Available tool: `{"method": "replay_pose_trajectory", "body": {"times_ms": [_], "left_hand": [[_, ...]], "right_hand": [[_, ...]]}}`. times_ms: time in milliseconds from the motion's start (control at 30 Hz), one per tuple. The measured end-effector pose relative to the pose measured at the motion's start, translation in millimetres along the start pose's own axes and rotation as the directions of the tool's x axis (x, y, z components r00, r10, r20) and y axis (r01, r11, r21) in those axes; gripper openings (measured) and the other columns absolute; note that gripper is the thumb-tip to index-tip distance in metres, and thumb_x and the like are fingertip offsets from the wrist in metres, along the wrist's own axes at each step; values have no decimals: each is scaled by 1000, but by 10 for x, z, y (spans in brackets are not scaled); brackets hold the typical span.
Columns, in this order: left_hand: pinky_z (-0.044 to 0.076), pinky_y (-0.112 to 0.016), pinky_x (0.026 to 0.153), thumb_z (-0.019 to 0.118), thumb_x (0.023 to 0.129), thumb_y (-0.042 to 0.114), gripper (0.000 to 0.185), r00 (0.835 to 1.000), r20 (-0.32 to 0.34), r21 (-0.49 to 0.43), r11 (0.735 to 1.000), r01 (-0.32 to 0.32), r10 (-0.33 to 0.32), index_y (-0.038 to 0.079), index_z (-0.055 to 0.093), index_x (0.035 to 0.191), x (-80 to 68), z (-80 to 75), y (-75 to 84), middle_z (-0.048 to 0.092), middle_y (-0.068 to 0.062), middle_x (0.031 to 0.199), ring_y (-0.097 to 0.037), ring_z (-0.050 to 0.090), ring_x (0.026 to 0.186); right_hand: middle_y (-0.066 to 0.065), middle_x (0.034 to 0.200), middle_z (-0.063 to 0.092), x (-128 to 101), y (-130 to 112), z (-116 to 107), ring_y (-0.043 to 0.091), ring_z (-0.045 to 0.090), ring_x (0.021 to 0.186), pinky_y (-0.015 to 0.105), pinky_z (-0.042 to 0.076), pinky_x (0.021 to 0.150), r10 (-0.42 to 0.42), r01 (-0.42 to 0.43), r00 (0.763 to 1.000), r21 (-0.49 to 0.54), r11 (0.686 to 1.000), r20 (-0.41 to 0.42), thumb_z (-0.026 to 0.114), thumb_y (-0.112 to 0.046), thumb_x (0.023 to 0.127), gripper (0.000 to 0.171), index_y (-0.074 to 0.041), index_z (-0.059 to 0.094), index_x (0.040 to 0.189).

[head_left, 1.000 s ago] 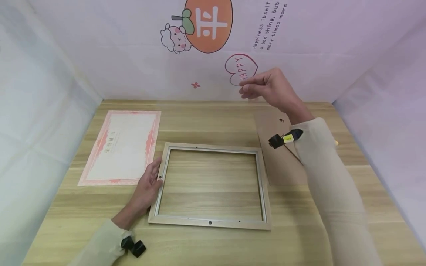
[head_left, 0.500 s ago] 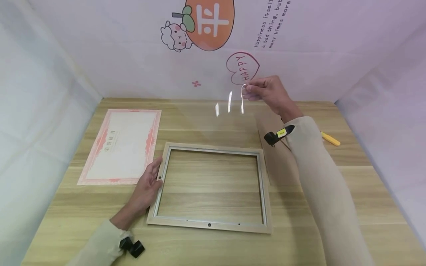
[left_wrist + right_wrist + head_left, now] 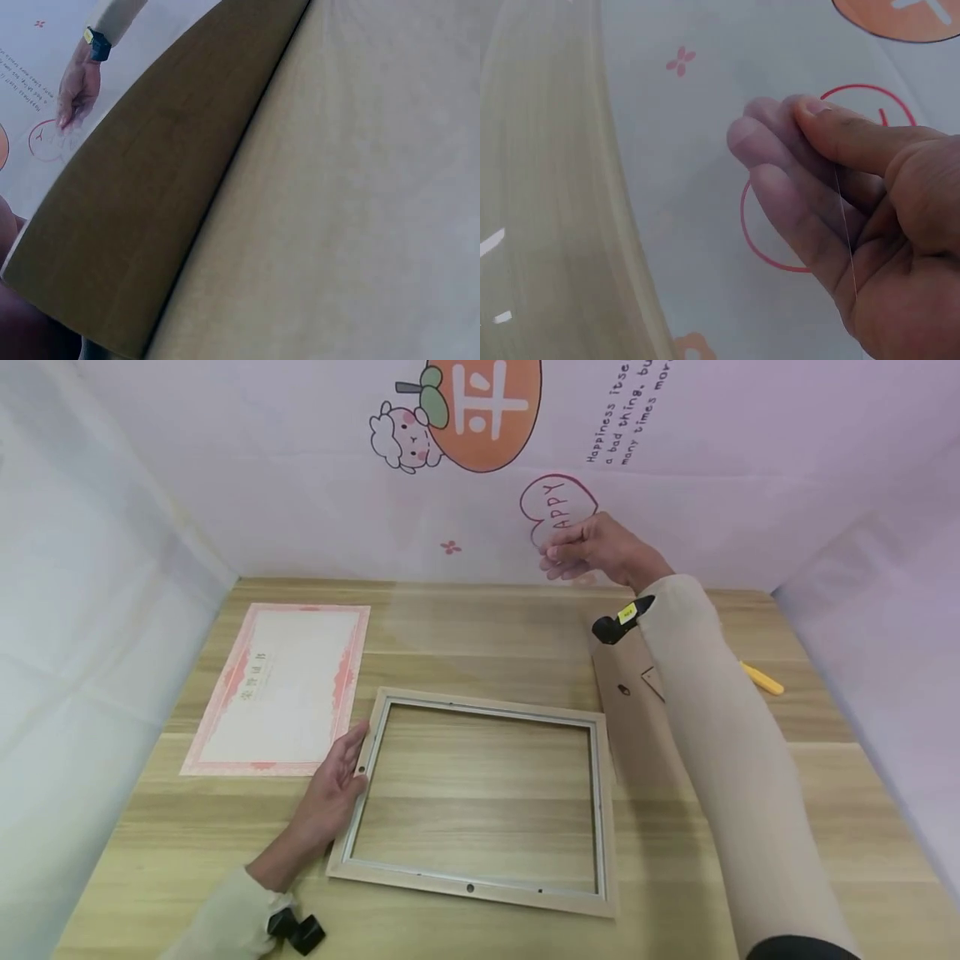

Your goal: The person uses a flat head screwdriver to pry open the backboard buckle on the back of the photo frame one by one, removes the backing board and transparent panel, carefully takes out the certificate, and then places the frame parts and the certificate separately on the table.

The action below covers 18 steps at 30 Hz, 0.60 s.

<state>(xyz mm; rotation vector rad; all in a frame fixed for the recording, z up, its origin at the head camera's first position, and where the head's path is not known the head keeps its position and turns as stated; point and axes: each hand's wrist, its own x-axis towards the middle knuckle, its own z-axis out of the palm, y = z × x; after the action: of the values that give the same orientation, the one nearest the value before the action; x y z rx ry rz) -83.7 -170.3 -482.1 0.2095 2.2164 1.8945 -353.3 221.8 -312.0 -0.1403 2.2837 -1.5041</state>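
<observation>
My right hand (image 3: 596,552) pinches the edge of a clear sheet (image 3: 480,631) between thumb and fingers, raised above the far part of the table. In the right wrist view, the sheet's thin edge (image 3: 845,217) crosses the palm, and the fingers show through it. A light wooden picture frame (image 3: 609,827) lies on the table, its inner lip facing up. My left hand (image 3: 330,789) grips the frame's left side, thumb on top and fingers along the outer edge. Seen from the left wrist, the frame's side (image 3: 150,172) fills much of the view and mostly hides that hand.
A certificate (image 3: 296,681) with a pink border lies left of the frame. Right of it is a brown backing board (image 3: 622,727), partly under my right forearm. A yellow-handled tool (image 3: 763,678) lies farther right. A printed white cloth (image 3: 300,485) stands behind the table.
My right hand dips slightly, then rises again with the clear sheet. Bright reflections seen on the sheet half a second ago are gone. The left hand keeps its hold on the frame.
</observation>
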Motion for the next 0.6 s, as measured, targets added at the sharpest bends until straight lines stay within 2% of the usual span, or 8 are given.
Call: {"method": "replay_pose_trajectory", "body": {"times_ms": [67, 267, 400, 600], "left_hand": [[11, -27, 122, 34, 91, -15, 70, 1000, -1, -7, 1000, -7, 7, 6, 16, 156, 7, 1, -4, 8, -9, 167, -26, 5, 154], [14, -11, 118, 34, 91, -16, 71, 999, 21, -30, 999, -33, 34, 3, 15, 156, 40, 5, -25, 8, -11, 167, -26, 4, 153], [15, -6, 116, 33, 90, -17, 70, 998, 19, -30, 998, -52, 52, 2, 16, 155, 52, -13, -39, 9, -12, 166, -27, 4, 153], [16, -4, 114, 34, 89, -18, 72, 998, -7, -20, 998, -56, 56, 2, 16, 155, 29, -34, -58, 10, -12, 166, -29, 5, 153]], "right_hand": [[-1, 87, 78, 55, 15, -22, 17, 75, 80, 30, 63, 73, 24, -23, 999, -40, 999, 21, 69, -11, 90, 11, -13, 78, 97], [1, 88, 78, 158, 79, -71, 19, 75, 83, 32, 63, 78, 74, -68, 993, -74, 995, 88, 70, -9, 90, 11, -13, 79, 94], [-1, 86, 78, 249, 90, -64, 18, 75, 82, 31, 63, 78, 34, -26, 997, -104, 994, 75, 72, -9, 88, 13, -10, 78, 100], [-5, 93, 78, 389, 44, 37, 16, 74, 88, 27, 61, 80, -29, 47, 997, -253, 966, 73, 75, -21, 87, 32, -7, 73, 115]]}}
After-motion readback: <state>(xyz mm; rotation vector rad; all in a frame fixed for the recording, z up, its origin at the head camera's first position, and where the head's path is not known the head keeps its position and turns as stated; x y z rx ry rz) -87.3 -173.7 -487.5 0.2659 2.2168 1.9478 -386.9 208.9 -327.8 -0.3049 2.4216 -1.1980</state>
